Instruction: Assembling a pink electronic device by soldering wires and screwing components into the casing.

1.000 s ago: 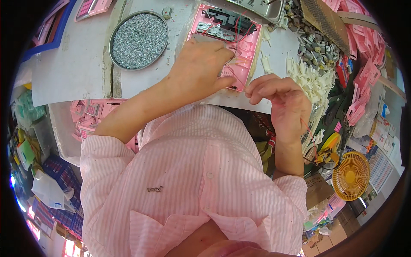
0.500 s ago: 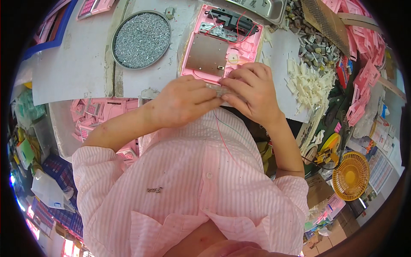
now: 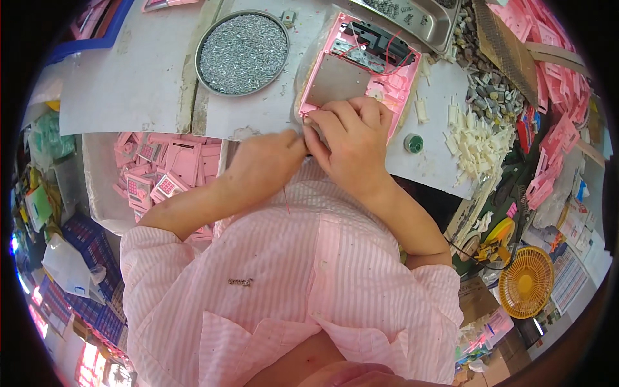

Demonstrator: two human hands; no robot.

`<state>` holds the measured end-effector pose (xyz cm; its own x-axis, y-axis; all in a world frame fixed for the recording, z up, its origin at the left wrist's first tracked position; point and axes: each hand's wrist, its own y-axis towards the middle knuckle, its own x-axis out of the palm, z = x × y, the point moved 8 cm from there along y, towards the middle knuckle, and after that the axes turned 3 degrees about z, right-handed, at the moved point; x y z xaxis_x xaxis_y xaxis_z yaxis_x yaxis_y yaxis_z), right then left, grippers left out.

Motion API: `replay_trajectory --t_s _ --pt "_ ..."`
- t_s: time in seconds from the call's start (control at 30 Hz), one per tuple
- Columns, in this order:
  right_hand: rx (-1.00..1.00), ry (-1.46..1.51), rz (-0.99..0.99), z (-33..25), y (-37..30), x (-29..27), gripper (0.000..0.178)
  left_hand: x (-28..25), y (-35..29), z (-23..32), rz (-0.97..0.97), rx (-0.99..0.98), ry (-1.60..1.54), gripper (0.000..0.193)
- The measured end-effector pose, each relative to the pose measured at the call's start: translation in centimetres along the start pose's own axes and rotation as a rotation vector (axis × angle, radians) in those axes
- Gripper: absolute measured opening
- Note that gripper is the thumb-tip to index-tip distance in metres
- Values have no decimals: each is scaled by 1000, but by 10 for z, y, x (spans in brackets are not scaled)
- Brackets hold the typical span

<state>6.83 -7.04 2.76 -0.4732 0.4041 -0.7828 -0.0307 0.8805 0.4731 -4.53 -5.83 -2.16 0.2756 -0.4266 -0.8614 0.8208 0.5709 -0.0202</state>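
Observation:
A pink plastic casing [image 3: 401,103] lies at the table's near edge, open side up. Inside it are a grey-brown metal plate [image 3: 342,79], a black part [image 3: 377,42] at the far end and loose red wires [image 3: 390,72]. My right hand [image 3: 358,145] rests over the casing's near left corner, its fingers bent and closed; whatever their tips hold is hidden. Just left of that corner my left hand [image 3: 267,158] is closed in a pinch, slightly blurred. From it a thin red wire [image 3: 287,201] hangs down in front of my shirt.
A round tray [image 3: 287,61] full of small screws stands left of the casing. To the right lie white plastic pieces [image 3: 480,142], small grey parts [image 3: 493,97] and a small green-topped round item [image 3: 413,144]. Behind is a metal tray [image 3: 438,42]; pink parts [image 3: 184,161] fill a bin below left.
My left hand has drawn away leftward from my right. My right hand has shifted to the casing's near left corner, uncovering the small green item. The whole view has shifted a little.

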Motion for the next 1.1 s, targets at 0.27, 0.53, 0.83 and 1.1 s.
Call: replay_trajectory --t_s 0.27,0.53,0.83,1.1 --pt "4 -35 -94 2 2 -2 24 -72 48 -5 171 199 -333 15" --pt "356 326 52 184 98 -115 12 -53 56 -20 100 381 -364 16" --pt "-249 -610 285 324 319 -100 15 -49 57 -21 40 280 -436 12" --pt "-165 -779 434 329 326 -83 12 -46 54 -24 79 266 -477 16"
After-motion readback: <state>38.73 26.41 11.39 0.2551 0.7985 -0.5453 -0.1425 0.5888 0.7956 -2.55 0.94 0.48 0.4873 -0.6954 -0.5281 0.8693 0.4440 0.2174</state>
